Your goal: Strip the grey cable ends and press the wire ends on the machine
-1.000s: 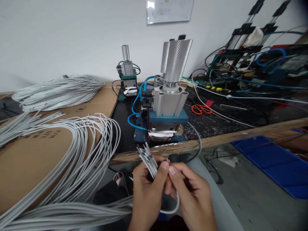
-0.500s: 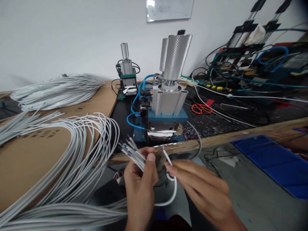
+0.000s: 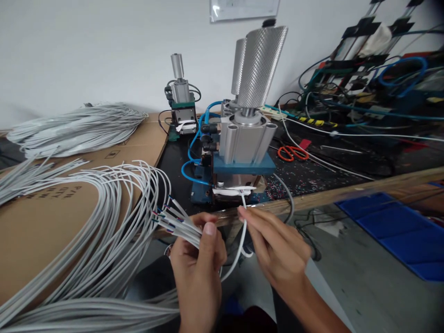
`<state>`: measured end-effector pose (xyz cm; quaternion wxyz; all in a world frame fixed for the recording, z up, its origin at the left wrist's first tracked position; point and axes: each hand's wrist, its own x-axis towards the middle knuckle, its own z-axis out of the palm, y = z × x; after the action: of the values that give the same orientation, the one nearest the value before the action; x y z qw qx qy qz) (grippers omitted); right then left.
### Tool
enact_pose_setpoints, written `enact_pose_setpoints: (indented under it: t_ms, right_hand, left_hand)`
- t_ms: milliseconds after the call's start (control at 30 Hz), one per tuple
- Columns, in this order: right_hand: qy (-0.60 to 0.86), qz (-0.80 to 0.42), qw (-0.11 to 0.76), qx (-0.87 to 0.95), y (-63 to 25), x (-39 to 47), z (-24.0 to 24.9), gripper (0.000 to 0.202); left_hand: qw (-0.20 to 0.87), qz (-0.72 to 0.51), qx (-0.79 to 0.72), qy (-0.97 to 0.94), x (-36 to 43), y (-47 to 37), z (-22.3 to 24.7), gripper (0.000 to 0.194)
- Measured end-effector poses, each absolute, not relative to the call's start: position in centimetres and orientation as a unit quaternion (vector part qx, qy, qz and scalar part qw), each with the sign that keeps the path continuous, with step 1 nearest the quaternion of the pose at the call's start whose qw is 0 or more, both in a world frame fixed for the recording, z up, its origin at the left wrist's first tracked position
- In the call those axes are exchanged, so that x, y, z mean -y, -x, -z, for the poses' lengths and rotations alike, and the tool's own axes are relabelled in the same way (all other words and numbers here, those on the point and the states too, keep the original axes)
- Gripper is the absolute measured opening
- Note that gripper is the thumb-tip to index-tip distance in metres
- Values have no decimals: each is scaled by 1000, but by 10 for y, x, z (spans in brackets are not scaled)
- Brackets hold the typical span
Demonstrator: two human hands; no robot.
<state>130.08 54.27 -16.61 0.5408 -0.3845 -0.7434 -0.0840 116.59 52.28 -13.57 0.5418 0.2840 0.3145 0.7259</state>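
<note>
My left hand point(image 3: 199, 263) is closed around a bundle of white cables point(image 3: 178, 224), whose stripped ends with small coloured wires fan out to the upper left. Between the fingertips of my right hand point(image 3: 277, 245) is a single white cable point(image 3: 239, 247). Its tip reaches up to the white-covered slot at the front of the near machine point(image 3: 243, 148); whether the tip is inside cannot be made out. The cable's lower part curves down behind my left hand. This machine has a blue plate and a tall knurled metal cylinder.
Long white cables point(image 3: 114, 231) lie across cardboard point(image 3: 52, 231) at left, with a coiled pile point(image 3: 83, 129) behind. A smaller machine point(image 3: 182, 101) stands farther back. Orange-handled scissors point(image 3: 293, 153) and coloured scraps lie right of the near machine, along the wooden table edge point(image 3: 329, 196).
My right hand has moved up and left, bringing the single cable's tip from below the table edge to the machine's slot. My left hand has shifted slightly left with the bundle.
</note>
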Motion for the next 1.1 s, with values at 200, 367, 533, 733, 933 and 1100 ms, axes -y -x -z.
enact_pose_setpoints:
  t_ms: [200, 367, 533, 733, 933, 1100]
  right_hand:
    - [382, 94, 549, 738, -1296, -545, 163, 46]
    - [393, 89, 553, 729, -1292, -545, 159, 45]
    - [408, 92, 545, 727, -1291, -545, 157, 40]
    - [422, 94, 547, 717, -1289, -547, 156, 38]
    - [443, 104, 534, 713, -1288, -547, 152, 34]
    - [439, 101, 527, 721, -1288, -548, 153, 31]
  left_hand:
    - [543, -723, -309, -296, -520, -1165, 136, 11]
    - [494, -750, -297, -326, -510, -1164, 137, 7]
    - [456, -769, -276, -353, -505, -1162, 138, 5]
    - [445, -767, -236, -397, -501, -1162, 132, 6]
    - [426, -775, -232, -406, -501, -1162, 128, 7]
    - [433, -769, -223, -414, -502, -1160, 130, 7]
